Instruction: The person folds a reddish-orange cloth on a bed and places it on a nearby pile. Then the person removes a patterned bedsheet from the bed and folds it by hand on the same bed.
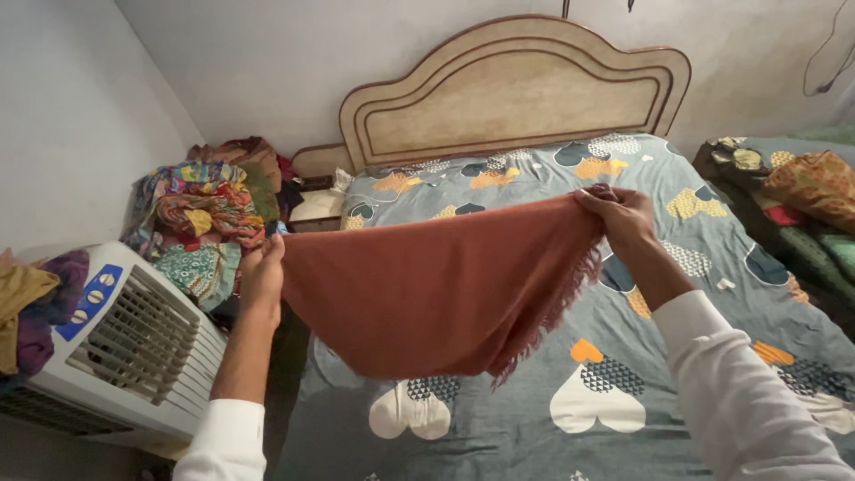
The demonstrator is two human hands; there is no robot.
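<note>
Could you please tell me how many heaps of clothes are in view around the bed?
2: one colourful heap left of the headboard, another heap at the right edge. More may lie out of view.

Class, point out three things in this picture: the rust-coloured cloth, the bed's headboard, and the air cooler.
Rust-coloured cloth (436, 285), head view, middle of the hanging fabric.
Headboard (512, 93), head view, centre of its pale panel.
Air cooler (134, 343), head view, its front grille.

Bed w/ heart-print sheet, wooden headboard, air cooler at left, clothes piles nearby.
</note>
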